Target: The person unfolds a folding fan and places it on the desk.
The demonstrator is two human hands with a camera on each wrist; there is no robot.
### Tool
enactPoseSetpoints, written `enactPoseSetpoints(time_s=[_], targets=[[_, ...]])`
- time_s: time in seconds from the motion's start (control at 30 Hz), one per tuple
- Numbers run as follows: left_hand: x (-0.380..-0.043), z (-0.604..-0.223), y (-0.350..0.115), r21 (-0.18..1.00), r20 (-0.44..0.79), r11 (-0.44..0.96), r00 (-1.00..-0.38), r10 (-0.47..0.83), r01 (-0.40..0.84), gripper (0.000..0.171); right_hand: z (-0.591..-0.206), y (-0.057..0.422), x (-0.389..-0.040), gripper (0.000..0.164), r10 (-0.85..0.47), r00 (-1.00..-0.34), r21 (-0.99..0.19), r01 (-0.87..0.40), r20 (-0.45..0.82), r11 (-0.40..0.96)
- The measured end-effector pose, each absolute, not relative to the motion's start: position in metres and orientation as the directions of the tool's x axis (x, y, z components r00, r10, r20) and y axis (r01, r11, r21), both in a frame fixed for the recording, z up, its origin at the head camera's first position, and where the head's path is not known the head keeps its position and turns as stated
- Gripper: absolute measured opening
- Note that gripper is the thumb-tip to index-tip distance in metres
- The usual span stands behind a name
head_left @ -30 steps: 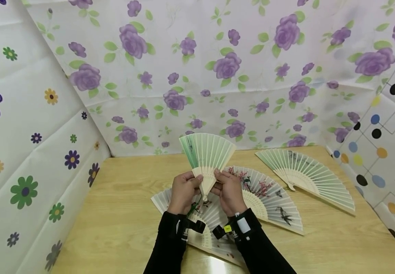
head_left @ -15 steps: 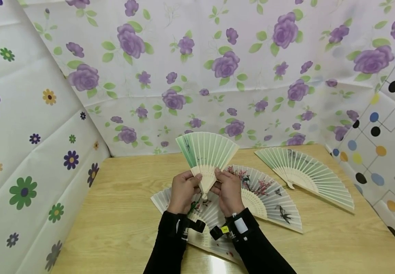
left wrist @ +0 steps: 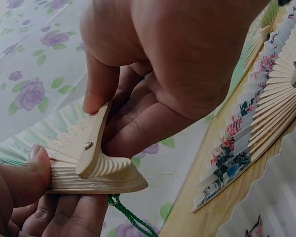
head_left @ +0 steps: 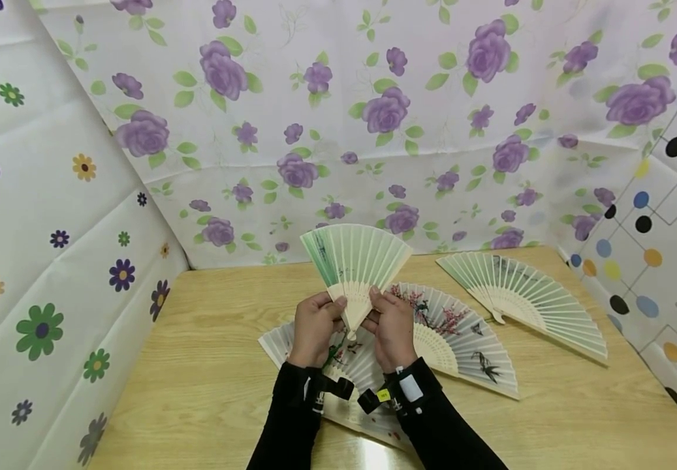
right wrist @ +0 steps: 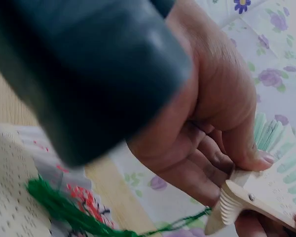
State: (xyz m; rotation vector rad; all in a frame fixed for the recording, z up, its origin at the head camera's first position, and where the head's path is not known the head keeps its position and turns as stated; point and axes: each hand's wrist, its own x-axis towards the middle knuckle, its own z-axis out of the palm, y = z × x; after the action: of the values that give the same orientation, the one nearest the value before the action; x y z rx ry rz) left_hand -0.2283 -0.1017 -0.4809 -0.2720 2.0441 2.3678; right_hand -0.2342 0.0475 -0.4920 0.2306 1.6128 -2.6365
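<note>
A pale green folding fan (head_left: 358,254), spread partway with its ribs upward, is held between both hands above the table. My left hand (head_left: 313,329) pinches its left side, thumb on the stacked ribs in the left wrist view. My right hand (head_left: 393,326) grips the opposite outer rib, its thumb (left wrist: 97,96) pressing on the wood. A metal rivet (left wrist: 88,145) joins the ribs at the bottom, and a green tassel (right wrist: 64,207) hangs from there. Beneath the hands lies an open white fan (head_left: 367,421) with floral prints, partly hidden by the arms.
Another white fan (head_left: 461,336) with pink blossoms and birds lies open on the wooden table (head_left: 197,378), just right of the hands. Farther right rests an open green fan (head_left: 526,297). Flowered cloth (head_left: 338,130) rises behind the table, and patterned sheets stand at both sides.
The held green fan has spread a little wider, its right edge moving outward with the right hand's thumb. The left hand stays nearly still, and the fans on the table keep their places.
</note>
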Motion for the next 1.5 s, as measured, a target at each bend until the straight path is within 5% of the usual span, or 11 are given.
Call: enactPoseSetpoints(time_s=[1.5], targets=[[-0.2249,-0.4805,-0.1009,0.971,-0.106,-0.229,-0.983,-0.147,-0.07,0.028,-0.4926,0.0538,-0.2318,0.056,-0.046,-0.989,-0.837,0.146,-0.143,-0.528]])
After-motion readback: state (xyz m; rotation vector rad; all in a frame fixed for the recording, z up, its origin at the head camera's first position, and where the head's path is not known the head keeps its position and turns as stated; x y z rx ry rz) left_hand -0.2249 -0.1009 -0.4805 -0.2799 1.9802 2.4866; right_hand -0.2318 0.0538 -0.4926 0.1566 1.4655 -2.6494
